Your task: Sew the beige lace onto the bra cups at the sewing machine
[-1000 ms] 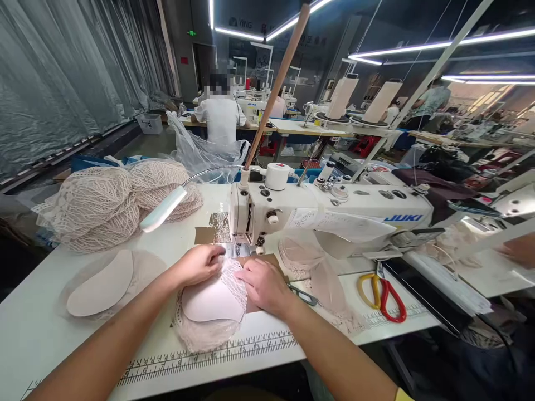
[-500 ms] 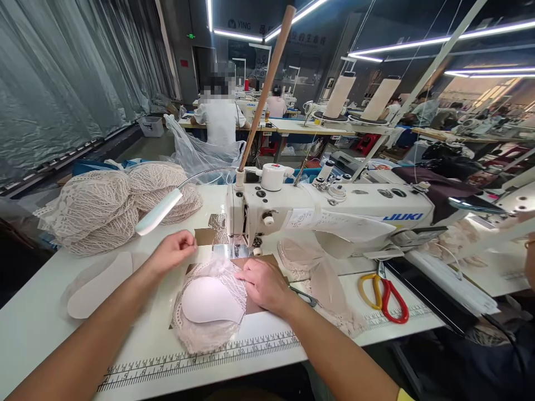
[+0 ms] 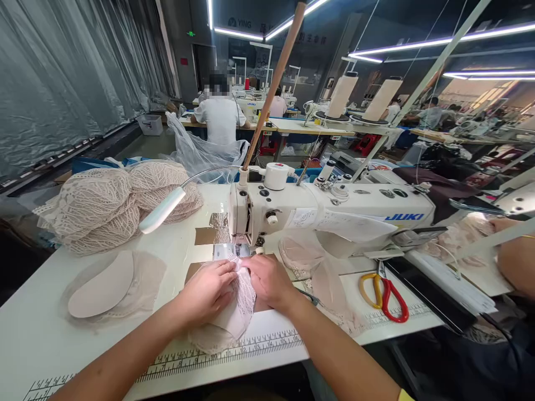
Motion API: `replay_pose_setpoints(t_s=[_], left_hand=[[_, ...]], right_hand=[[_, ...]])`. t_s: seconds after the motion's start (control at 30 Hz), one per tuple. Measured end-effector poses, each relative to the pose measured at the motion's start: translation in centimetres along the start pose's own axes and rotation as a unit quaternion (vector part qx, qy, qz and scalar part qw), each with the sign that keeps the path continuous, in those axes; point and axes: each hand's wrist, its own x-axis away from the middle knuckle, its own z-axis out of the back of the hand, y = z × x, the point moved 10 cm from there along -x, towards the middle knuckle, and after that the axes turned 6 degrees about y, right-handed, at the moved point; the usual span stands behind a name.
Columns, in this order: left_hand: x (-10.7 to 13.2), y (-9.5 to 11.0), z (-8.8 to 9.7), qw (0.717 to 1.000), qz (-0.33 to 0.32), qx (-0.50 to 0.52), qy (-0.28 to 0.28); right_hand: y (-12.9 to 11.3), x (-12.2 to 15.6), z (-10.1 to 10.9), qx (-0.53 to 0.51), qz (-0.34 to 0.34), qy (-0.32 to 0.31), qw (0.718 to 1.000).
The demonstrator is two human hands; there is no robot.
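A pale pink lace bra cup (image 3: 244, 295) with a smooth pad lies under the needle area of the white sewing machine (image 3: 288, 195). My left hand (image 3: 211, 289) rests over the cup's left side, fingers together and pressing the lace near the presser foot (image 3: 239, 250). From the other side, my right hand (image 3: 267, 278) grips the lace edge, its thumb and forefinger close to the left fingertips. Part of the cup is hidden beneath my hands. Dark-handled snips (image 3: 308, 296) lie partly covered beside my right wrist.
Piled lace cups (image 3: 100, 206) fill the back left, with a loose pad (image 3: 102, 285) in front. More cup pieces (image 3: 330, 287) and red-and-yellow scissors (image 3: 384, 295) lie right. A small lamp (image 3: 163, 209) hangs left of the machine head. Another person's arm (image 3: 518, 256) shows at far right.
My left hand has come right and down onto the lace cup. The lace is now drawn up toward the presser foot and partly folded over the pad. My right hand has shifted slightly.
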Motion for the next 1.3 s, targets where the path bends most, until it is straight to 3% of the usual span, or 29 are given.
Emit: replay_pose_setpoints(t_s=[0.13,0.27,0.7,1.1,1.3], left_hand=[[-0.5,-0.6,0.7,1.0,0.006,-0.012,0.025],[-0.9,-1.5,0.7,0.998,0.032,-0.043,0.027],[-2.0,-2.2,-0.1,0.999,-0.03,-0.024,-0.02],[-1.4,-2.2,0.2,0.999,-0.025,-0.038,-0.011],[-1.8,-2.1,0.0,0.998,-0.037,-0.046,-0.021]], right_hand=[[-0.2,0.0,-1.3,0.109,-0.002,-0.078,0.991],[-0.2,0.1,-1.5,0.14,-0.005,-0.098,0.985],[0.1,0.1,-1.2,0.115,-0.011,-0.057,0.992],[0.7,0.2,-1.3,0.024,-0.049,-0.034,0.998],[0.6,0.0,-1.3,0.037,-0.048,-0.039,0.997]])
